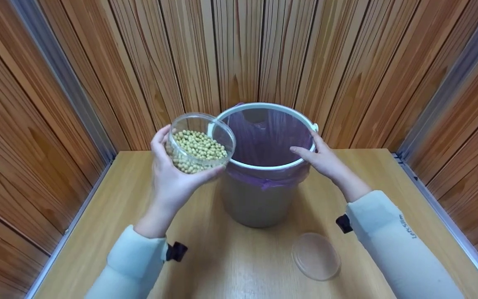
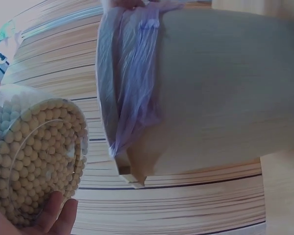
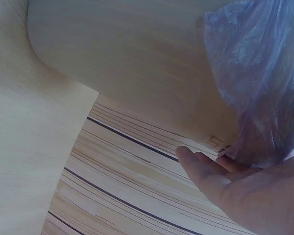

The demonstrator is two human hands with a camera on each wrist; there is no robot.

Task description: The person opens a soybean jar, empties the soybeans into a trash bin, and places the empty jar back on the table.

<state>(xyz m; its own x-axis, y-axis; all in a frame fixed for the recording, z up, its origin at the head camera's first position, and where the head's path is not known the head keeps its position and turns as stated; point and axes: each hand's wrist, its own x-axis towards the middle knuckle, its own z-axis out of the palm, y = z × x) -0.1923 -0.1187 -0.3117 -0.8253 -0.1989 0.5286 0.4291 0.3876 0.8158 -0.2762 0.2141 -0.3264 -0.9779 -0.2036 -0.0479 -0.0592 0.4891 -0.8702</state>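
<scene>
My left hand [image 1: 172, 182] grips a clear round plastic tub [image 1: 232, 143] beside the bin's left rim, thumb in front and fingers round the far side. Pale, round dried soybeans [image 1: 199, 145] fill part of the tub, which leans toward the bin. In the left wrist view, soybeans [image 2: 39, 161] show through the tub's bottom. A trash bin [image 1: 259, 203] stands upright, lined with a purple bag [image 1: 264, 179] under a white rim ring [image 1: 264, 167]. At its right rim, my right hand [image 1: 326, 160] touches with straight fingers outside; the thumb reaches over the opening.
A clear round lid [image 1: 317, 256] lies on the wooden table [image 1: 239, 265], in front of the bin and to its right. Wood-panelled walls [image 1: 239, 50] close in the back and both sides, with metal strips [image 1: 450, 79] at the corners.
</scene>
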